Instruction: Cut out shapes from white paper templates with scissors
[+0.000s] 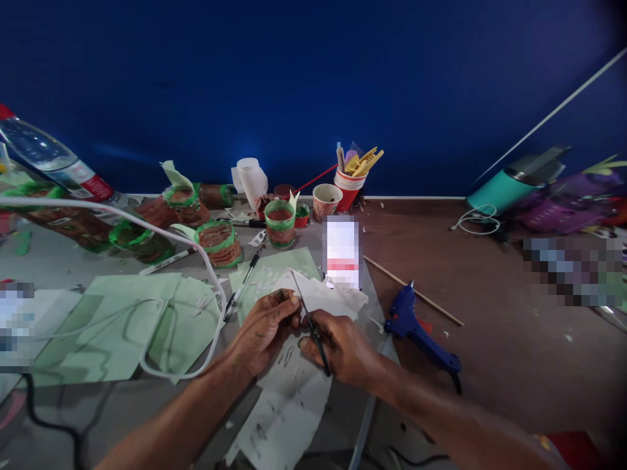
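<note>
My right hand (340, 343) is closed around scissors (318, 343) with black handles, their thin blades pointing up and away. Beside the blades, my left hand (272, 320) is pinched at the edge of white paper; the fingers hide most of what they hold. Dark smudges mark both hands. Under my wrists lies a white sheet (289, 411) with small pencilled shapes. More white paper (343, 297) lies just beyond my fingers, near a lit phone (341, 251) with a blurred screen.
A blue glue gun (421, 329) and a thin wooden stick (416, 291) lie at right. Green paper (112, 313) and a looped white cable (220, 307) are at left. Brown-and-green decorated jars (280, 225), paper cups (327, 202) and a teal bottle (494, 189) stand or lie behind.
</note>
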